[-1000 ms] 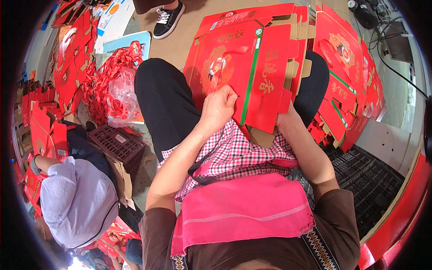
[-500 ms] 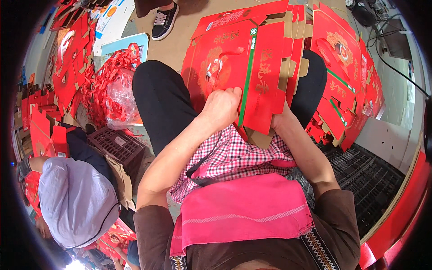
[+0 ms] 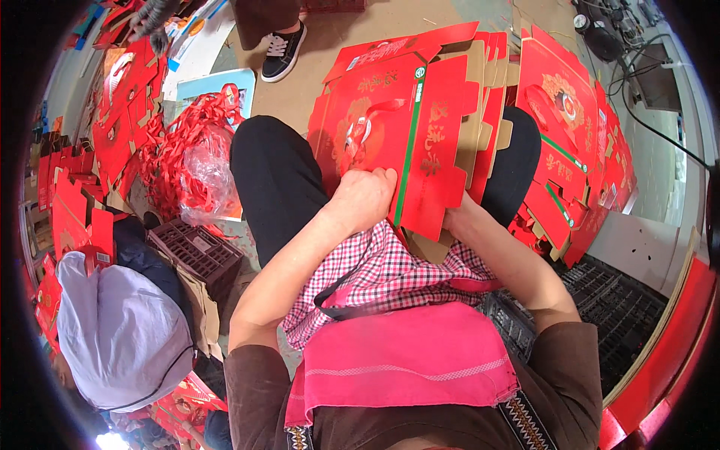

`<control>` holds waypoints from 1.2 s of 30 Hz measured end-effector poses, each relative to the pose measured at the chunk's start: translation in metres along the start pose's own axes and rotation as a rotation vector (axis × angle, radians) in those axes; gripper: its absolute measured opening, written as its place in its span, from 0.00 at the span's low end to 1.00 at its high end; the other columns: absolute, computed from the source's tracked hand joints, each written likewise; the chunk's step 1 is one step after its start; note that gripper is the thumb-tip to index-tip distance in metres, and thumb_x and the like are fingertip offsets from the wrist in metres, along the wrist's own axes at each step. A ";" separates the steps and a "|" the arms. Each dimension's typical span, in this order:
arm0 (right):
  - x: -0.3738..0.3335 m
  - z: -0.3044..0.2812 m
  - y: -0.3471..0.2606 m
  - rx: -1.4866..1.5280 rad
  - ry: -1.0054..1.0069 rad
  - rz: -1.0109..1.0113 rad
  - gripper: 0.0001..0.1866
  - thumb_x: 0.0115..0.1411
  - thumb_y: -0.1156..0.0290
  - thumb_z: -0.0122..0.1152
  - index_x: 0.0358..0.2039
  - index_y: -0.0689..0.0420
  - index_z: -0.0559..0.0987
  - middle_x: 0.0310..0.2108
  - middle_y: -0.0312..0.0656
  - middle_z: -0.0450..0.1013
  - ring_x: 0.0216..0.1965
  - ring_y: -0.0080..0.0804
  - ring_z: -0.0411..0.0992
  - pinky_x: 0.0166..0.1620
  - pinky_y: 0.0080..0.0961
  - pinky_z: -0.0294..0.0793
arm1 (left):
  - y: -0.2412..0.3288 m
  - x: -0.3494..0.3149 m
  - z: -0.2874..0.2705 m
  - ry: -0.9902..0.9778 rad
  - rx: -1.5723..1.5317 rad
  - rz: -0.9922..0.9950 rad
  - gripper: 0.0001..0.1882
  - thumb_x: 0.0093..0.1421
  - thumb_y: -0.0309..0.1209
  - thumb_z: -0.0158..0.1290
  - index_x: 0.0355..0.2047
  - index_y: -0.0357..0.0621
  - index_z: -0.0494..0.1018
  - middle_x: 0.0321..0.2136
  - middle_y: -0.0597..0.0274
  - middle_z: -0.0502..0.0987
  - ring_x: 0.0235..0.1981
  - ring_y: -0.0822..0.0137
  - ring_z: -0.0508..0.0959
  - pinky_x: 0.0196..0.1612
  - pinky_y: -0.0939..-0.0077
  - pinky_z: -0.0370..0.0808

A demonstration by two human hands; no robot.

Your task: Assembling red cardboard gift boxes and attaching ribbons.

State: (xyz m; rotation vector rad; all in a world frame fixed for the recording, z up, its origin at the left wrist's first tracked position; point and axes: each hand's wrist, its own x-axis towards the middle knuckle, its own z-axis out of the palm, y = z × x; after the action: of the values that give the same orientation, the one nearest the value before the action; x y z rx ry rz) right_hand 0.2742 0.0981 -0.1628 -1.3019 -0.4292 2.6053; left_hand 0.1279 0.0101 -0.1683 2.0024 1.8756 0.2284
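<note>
Between my knees stands a stack of flat red cartons (image 3: 442, 112) with gold print and a green stripe, leaning toward me. My left hand (image 3: 364, 196) is closed in a fist against the front carton, left of the stripe. A red ribbon (image 3: 382, 106) loops across that carton and runs down toward this hand. Whatever its fingers pinch is hidden. My right hand (image 3: 459, 216) grips the lower right edge of the carton, its fingers out of sight behind the flaps. A checked pink cloth (image 3: 375, 262) lies over my lap below both hands.
Left of my knee lies a heap of red ribbons (image 3: 176, 142) with clear plastic. More printed cartons (image 3: 559, 97) lean at the right, near a black crate (image 3: 615, 307). A brown crate (image 3: 199, 251) and a person in a pale head covering (image 3: 124, 330) are at the left.
The front carton and my left hand have shifted slightly downward in the view. A co-worker's gloved hand now shows at the upper left. My grip looks the same.
</note>
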 end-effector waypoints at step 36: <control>-0.074 0.055 -0.010 0.076 -0.269 -0.095 0.25 0.61 0.52 0.42 0.49 0.59 0.66 0.48 0.44 0.66 0.47 0.32 0.67 0.48 0.32 0.68 | -0.013 -0.075 -0.052 0.175 -0.595 -0.048 0.11 0.54 0.35 0.49 0.21 0.40 0.67 0.17 0.48 0.70 0.22 0.48 0.73 0.24 0.58 0.67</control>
State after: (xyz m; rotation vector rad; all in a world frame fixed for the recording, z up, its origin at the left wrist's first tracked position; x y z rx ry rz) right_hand 0.2741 0.0756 -0.0723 -0.8878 -0.4177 2.6943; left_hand 0.0891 -0.0549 -0.1153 1.5637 1.6843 0.8604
